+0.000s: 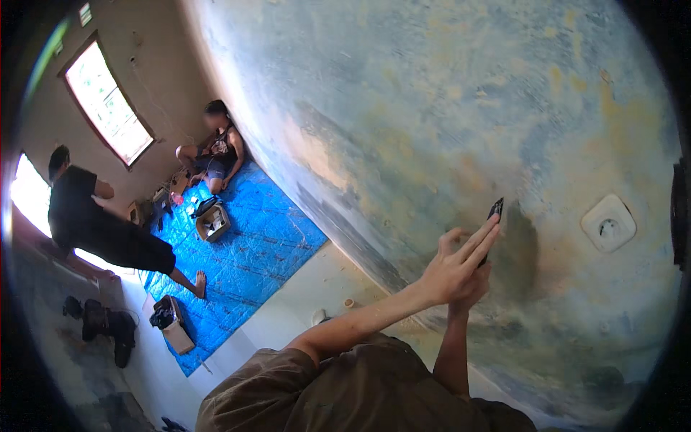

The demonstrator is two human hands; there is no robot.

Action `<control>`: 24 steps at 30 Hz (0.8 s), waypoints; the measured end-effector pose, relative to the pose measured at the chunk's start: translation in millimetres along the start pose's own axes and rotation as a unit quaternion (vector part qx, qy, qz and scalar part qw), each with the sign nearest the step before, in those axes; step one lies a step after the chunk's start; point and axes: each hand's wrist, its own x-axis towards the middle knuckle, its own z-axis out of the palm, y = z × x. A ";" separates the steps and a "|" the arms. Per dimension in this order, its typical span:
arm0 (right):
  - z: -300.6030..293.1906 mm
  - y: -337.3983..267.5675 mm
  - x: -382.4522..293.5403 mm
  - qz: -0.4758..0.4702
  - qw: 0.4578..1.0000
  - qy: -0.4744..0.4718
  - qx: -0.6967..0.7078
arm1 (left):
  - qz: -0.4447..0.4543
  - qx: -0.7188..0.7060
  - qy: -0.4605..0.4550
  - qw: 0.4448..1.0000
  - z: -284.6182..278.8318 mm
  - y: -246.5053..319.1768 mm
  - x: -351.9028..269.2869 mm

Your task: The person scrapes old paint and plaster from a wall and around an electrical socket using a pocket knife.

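Observation:
A dark, narrow hand tool (496, 208) stands out against the blotchy blue-grey and yellow painted wall (388, 135). Two straightened fingers of my left hand (452, 272) lie along its upper part, and another finger or the thumb is held apart. Below and partly behind it, my right hand (476, 287) is closed around the tool's lower part (483, 261). The left hand hides much of the right one and some of the tool. Whether the tool's tip touches the wall is hard to tell. A shadow falls on the wall just right of the hands.
A white wall socket (609, 223) sits to the right. On the left, a blue tarpaulin (259, 248) covers the floor, with a seated person (218, 148), a standing person (102, 216), an open box (213, 222) and another cardboard box (177, 335). A small cup-like object (351, 304) is near the wall's foot.

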 end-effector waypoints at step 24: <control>-56.8 27.6 -49.5 0.203 0.759 0.033 0.618 | 0.112 0.077 -0.098 0.986 34.1 -70.2 24.4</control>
